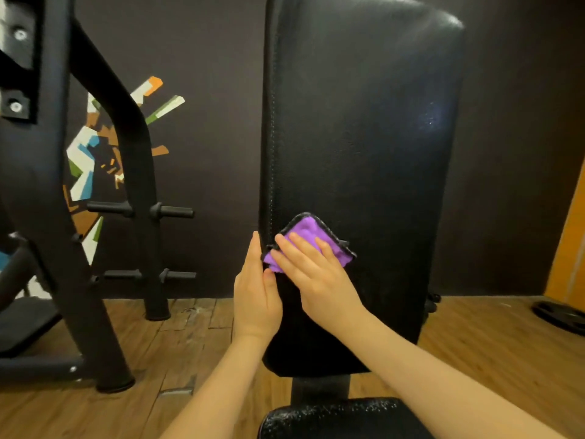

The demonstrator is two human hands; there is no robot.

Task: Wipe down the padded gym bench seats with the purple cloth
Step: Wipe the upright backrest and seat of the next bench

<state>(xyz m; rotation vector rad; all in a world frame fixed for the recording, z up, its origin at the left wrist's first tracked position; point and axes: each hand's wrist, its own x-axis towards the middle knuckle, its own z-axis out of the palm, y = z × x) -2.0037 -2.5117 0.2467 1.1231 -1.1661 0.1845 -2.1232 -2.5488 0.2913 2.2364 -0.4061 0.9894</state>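
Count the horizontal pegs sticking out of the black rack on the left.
4: an upper pair at and, and a lower pair at and, either side of the rack's upright post. The frame may hide more.

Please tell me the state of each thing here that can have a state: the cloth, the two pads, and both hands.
purple cloth: folded, pressed flat on the back pad.
back pad: upright, shiny.
seat pad: glossy, untouched by hands.
right hand: open, flat on the cloth.
left hand: open, against the back pad's left edge.

purple cloth (311, 240): folded, flat on upright black backrest pad (364, 153)
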